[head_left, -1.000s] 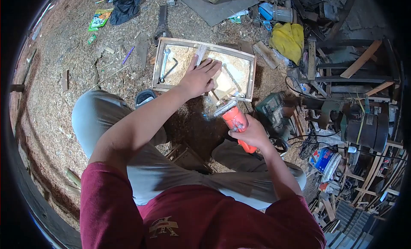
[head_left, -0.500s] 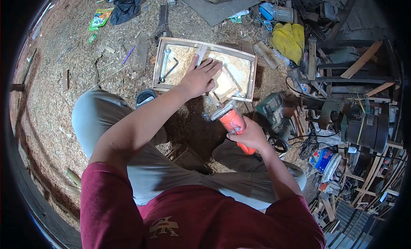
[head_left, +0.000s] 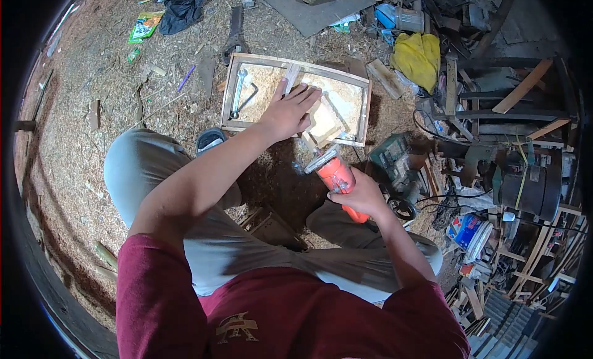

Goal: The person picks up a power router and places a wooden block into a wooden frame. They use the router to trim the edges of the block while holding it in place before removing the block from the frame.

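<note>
My left hand [head_left: 286, 114] lies flat with fingers spread, pressing on a small pale wooden piece [head_left: 334, 119] at the near side of a shallow wooden box [head_left: 367, 109]. My right hand [head_left: 365, 193] is wrapped round the body of a red jigsaw [head_left: 334, 172]. The saw's metal base plate [head_left: 322, 159] faces the wooden piece, right at its near end. Inside the box, sawdust surrounds a wrench [head_left: 238, 93] and a bent hex key [head_left: 249, 95]. A flat wooden strip [head_left: 291, 75] crosses the box beside my left fingers.
A large dark wrench [head_left: 235, 35] lies beyond the box. To the right are a green power tool [head_left: 392, 155], a yellow cloth [head_left: 417, 61], a paint bucket [head_left: 471, 235] and scrap wood [head_left: 524, 86]. Sawdust covers the ground, with a black bag [head_left: 183, 12] at the far left.
</note>
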### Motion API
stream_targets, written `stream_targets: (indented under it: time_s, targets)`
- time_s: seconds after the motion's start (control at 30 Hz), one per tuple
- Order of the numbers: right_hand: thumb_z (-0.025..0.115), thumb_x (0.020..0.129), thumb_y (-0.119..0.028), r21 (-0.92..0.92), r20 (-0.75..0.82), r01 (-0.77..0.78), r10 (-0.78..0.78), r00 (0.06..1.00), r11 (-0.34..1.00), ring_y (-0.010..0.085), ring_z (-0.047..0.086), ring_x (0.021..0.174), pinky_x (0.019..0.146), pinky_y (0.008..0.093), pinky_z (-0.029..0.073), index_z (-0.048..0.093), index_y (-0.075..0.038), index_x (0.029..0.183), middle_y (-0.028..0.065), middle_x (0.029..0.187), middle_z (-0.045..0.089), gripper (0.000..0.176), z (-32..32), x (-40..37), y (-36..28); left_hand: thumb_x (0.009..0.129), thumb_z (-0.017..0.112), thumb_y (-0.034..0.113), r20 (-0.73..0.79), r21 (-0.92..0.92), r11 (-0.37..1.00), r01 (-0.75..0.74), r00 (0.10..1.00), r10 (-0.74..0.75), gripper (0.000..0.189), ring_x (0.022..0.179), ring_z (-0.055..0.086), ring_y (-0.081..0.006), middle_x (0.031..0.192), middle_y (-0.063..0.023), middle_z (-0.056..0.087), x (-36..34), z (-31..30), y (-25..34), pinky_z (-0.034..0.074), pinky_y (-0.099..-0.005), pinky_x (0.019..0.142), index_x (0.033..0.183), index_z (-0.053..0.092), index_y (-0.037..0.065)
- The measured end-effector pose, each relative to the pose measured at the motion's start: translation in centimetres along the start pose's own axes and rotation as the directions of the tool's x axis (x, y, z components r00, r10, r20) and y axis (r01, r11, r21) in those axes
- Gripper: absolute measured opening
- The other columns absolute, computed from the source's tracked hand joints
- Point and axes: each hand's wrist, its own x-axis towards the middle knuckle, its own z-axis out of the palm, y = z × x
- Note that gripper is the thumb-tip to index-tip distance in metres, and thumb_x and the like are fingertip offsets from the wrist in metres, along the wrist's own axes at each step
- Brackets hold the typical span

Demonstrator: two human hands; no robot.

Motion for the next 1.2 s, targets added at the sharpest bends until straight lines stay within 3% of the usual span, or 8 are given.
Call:
stream_targets:
  time_s: [1.2]
  targets:
    - [0.092,0.069,-0.053,-0.010,0.000,-0.005,0.005,1.000,1.000,0.0436,0.074,0.105,0.092,0.0495,0.057,0.069,-0.004,0.118,0.0222,0.109,0.077,0.073,-0.13,-0.22,-0.59,0.101,0.060,0.021,0.007,0.009,1.000,0.006,1.000,-0.006,0.074,0.161,0.036,-0.0267,0.169,-0.0078,0.047,0.01,-0.07,0.09,0.007,-0.0642,0.133,0.169,0.033,0.014]
